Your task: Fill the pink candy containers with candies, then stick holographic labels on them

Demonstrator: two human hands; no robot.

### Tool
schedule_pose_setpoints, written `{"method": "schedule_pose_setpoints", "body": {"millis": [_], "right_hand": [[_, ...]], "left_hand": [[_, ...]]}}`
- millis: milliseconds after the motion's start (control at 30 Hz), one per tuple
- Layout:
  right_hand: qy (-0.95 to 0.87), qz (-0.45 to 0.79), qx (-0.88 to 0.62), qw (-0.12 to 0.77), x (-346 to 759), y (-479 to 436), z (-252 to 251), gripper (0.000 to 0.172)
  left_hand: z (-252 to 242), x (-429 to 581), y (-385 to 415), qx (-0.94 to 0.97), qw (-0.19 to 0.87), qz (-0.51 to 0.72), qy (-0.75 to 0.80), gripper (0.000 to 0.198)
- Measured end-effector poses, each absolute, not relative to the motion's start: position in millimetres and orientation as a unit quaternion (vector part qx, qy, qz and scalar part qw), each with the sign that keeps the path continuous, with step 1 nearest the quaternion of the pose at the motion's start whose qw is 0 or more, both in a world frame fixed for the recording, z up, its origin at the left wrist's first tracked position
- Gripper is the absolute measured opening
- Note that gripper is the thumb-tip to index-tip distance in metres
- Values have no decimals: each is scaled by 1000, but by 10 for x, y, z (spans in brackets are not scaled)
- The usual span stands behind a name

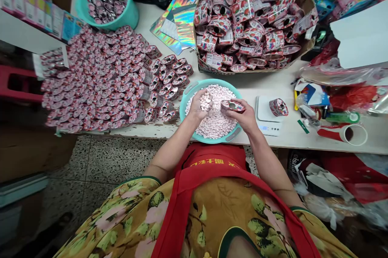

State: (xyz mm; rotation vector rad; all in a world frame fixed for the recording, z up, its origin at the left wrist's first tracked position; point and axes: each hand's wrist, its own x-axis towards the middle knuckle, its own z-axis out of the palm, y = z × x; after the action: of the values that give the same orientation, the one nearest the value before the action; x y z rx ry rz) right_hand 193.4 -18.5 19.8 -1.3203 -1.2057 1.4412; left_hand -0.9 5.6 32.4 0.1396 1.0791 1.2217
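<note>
Over a turquoise basin (184, 114) full of small pale pink candies (216, 122), my left hand (197, 106) is cupped around a heap of the same candies. My right hand (246, 115) grips a pink-and-red printed tin (233, 106) by its side, with the dark opening in its top facing up. The tin is above the candies, a little to the right of my left hand. A white digital scale (266, 122) lies right of the basin, and another printed tin (278, 107) stands on its plate.
Rows of printed tins (100, 76) cover the table's left side. Behind the basin is a cardboard box (198, 62) heaped with tins. A turquoise bucket (106, 21) holds small metallic and pink pieces. A red paper cup (342, 133) lies at the right, near plastic bags.
</note>
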Motion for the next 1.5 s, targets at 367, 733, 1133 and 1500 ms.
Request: {"method": "schedule_pose_setpoints", "body": {"millis": [367,733,1133,1500], "right_hand": [[-614,433,-542,377,1388,-248,200,46],[-623,378,-591,347,1454,-171,335,37],[-624,381,-591,339,1548,-126,364,38],[-572,430,-593,369,1623,-146,436,35]], "left_hand": [[636,388,52,177,534,663,493,42],[590,446,227,200,537,647,503,51],[602,536,291,217,547,644,489,54],[707,642,280,261,575,610,478,53]]}}
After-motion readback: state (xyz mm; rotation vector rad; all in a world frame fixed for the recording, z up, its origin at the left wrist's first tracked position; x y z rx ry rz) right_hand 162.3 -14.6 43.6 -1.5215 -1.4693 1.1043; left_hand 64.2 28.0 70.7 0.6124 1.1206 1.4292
